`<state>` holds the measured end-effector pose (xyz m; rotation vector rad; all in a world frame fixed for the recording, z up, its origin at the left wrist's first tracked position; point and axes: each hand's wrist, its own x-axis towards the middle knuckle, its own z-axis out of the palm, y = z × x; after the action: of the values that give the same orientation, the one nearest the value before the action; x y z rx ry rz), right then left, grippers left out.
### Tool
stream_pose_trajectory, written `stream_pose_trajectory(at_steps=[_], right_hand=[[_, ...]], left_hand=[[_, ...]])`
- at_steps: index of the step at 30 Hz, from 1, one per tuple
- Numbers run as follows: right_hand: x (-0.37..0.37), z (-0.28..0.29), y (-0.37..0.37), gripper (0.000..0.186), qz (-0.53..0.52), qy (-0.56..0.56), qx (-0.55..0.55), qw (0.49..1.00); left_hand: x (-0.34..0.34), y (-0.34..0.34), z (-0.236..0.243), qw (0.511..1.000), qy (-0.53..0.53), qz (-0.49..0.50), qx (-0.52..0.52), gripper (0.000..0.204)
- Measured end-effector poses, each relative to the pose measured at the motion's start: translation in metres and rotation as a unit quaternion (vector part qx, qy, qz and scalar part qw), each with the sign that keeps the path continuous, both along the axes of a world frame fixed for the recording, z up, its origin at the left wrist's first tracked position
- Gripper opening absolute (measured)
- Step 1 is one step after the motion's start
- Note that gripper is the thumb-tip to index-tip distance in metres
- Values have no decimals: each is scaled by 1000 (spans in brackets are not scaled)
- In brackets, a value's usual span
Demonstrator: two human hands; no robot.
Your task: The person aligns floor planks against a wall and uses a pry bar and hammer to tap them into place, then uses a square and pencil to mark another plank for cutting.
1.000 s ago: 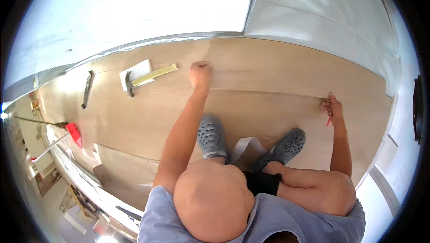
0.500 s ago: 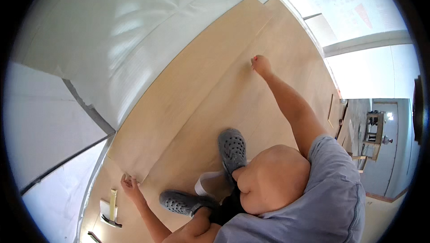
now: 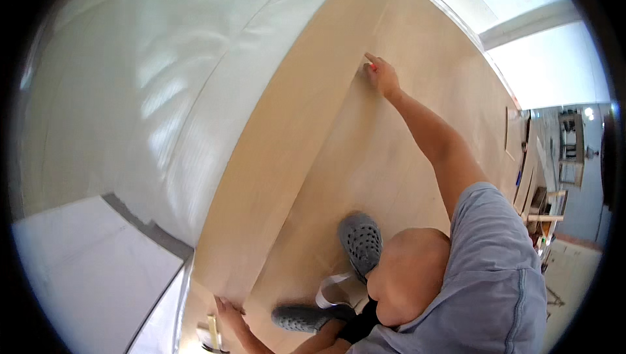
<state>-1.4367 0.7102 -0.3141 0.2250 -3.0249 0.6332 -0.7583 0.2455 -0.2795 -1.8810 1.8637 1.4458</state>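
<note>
My right hand is up ahead at the long edge of a light wood plank, the fingers curled around a small red stick, with one finger reaching out to the wood. My left hand is low down at the plank's near end, its fingertips at the corner; I cannot tell whether they pinch the wood or only rest against it. The plank runs from my left hand up past my right, and its far end lies beyond my right fingers. Along the edge between my hands, a shadow falls on the wood floor. Across the plank from my right hand, pale sheeting spreads out. Just beside my left hand lies a hammer with a yellow handle. On the other side of that hand are my grey clogs, with a curled white strip near them, between my left hand and my knee.
</note>
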Motion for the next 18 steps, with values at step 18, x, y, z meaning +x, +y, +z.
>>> stream_pose_trajectory(at_steps=[18], right_hand=[[-130,-77,88,43,-48,-24,36,998]], left_hand=[[-9,-43,56,997,-53,8,63,38]])
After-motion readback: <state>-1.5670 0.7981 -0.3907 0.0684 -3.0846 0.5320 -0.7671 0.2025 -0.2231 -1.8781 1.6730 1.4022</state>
